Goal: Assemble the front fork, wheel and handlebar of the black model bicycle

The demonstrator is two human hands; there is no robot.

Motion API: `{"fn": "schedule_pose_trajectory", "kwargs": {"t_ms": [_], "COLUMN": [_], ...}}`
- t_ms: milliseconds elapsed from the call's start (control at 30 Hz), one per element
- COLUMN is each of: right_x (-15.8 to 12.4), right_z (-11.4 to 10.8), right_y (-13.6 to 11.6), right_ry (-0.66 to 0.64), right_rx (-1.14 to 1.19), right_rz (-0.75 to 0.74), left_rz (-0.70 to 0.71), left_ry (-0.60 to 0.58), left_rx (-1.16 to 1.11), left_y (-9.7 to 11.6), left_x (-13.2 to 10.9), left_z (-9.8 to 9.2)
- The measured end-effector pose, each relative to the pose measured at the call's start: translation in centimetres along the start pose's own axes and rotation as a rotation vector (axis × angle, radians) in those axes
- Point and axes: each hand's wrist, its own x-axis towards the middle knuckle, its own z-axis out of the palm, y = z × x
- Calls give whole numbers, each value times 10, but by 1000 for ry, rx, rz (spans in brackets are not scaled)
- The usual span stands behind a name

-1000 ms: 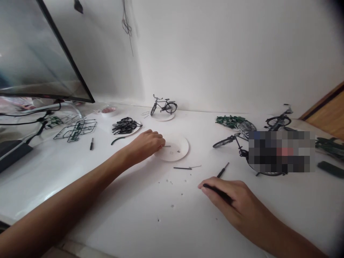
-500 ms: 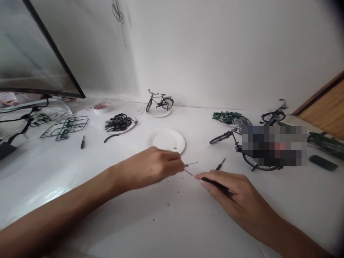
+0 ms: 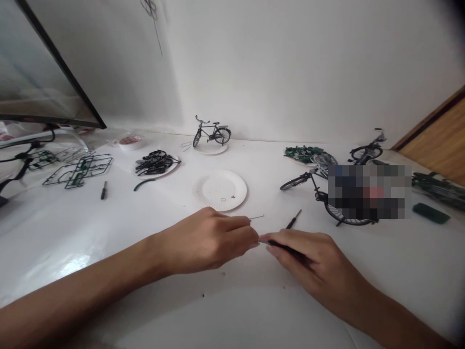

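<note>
Left hand (image 3: 205, 241) pinches a thin pin (image 3: 260, 242), right hand (image 3: 312, 257) grips a black screwdriver (image 3: 286, 249), paper plate (image 3: 209, 191) just beyond

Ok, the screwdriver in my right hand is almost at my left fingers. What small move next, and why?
Probably hold your left hand steady and ease the screwdriver in slowly: its tip sits right at those fingertips, and whatever they seem to pinch looks tiny.

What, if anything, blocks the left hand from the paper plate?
Probably nothing: the left hand sits just before the white paper plate, nothing between them, though its fingers seem pinched on a thin metal pin.
</note>
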Motion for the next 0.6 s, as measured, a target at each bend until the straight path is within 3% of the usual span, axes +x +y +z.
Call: {"fn": "schedule_pose_trajectory", "kwargs": {"t_ms": [200,400,600], "right_x": [1,1,0], "right_z": [-1,-3,-6], "right_y": [-2,-3,-4], "right_ry": [-39,-14,-12], "right_rx": [-6,22,32], "right_rz": [-56,-86,-124], "left_rz": [2,-23,48], "left_ry": [-15,54,110], "left_rx": [-82,-108,-35], "left_y": [0,1,3], "left_x": [0,0,0], "left_z": [2,3,-1]}}
